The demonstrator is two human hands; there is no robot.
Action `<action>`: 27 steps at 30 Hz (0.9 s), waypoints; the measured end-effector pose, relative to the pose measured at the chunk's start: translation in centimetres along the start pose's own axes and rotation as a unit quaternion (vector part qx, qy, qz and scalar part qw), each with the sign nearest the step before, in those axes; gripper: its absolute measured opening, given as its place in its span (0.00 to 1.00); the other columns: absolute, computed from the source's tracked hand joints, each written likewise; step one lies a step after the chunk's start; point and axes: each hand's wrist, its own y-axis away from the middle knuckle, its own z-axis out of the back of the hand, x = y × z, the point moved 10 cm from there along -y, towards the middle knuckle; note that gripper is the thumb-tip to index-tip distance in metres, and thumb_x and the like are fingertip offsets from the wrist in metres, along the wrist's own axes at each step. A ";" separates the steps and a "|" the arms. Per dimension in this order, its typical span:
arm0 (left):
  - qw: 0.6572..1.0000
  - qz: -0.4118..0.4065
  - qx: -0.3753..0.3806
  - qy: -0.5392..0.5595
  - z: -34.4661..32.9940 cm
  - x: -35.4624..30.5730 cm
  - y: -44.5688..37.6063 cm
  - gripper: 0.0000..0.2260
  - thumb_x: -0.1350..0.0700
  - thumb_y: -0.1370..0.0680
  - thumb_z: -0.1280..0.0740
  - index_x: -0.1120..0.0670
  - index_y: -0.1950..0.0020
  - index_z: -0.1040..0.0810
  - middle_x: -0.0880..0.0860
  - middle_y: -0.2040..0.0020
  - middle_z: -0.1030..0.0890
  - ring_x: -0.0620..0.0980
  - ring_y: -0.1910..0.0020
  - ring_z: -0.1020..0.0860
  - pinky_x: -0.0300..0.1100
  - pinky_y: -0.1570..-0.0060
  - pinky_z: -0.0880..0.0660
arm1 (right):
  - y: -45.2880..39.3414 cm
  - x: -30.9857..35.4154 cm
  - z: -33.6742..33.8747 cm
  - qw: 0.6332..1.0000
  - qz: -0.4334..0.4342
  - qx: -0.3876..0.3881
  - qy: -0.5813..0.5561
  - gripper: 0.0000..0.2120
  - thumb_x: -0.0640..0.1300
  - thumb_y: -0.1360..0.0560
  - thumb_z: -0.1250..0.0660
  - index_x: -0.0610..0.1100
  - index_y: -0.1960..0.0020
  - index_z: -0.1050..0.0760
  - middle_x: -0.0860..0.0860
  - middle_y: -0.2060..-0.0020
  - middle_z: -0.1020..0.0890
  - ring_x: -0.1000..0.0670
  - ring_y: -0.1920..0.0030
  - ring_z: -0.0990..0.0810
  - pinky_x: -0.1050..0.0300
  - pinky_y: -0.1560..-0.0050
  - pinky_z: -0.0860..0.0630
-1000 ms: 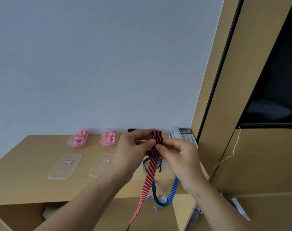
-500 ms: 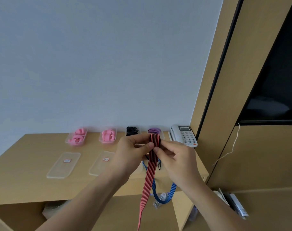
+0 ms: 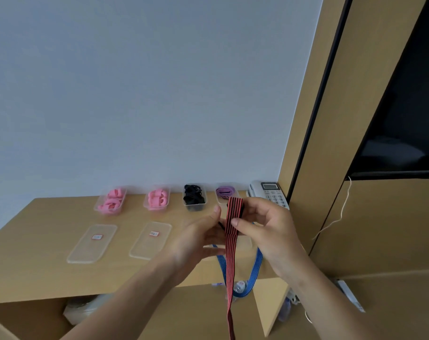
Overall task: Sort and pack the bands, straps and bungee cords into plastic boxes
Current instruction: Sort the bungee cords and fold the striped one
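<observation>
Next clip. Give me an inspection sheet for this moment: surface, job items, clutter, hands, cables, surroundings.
Surface: wooden desk, against a pale wall.
Job's things: four open plastic boxes in a back row, two with pink bands, one with black bands, one with a purple strap; two clear lids in front; red-black striped strap hanging down from the hands; blue striped strap draped off the desk edge.
Clutter: desk phone.
Hands: right hand pinches the red strap; left hand, grip unclear.
Cables: white cord on the cabinet.
Surroundings: wooden cabinet, dark screen.

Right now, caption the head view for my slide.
Both hands, left and right, fold a red-and-black striped strap above a wooden desk with four filled plastic boxes.
</observation>
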 end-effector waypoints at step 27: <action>0.999 -0.031 -0.012 0.019 -0.3 -1.5 -0.8 0.10 0.66 0.20 0.34 0.59 0.43 0.15 0.62 0.49 0.15 0.58 0.53 0.16 0.53 0.47 0.18 | 3.7 3.3 0.8 0.942 0.276 -0.048 0.185 0.15 0.26 0.29 0.28 0.43 0.52 0.13 0.51 0.47 0.15 0.56 0.43 0.17 0.62 0.46 0.20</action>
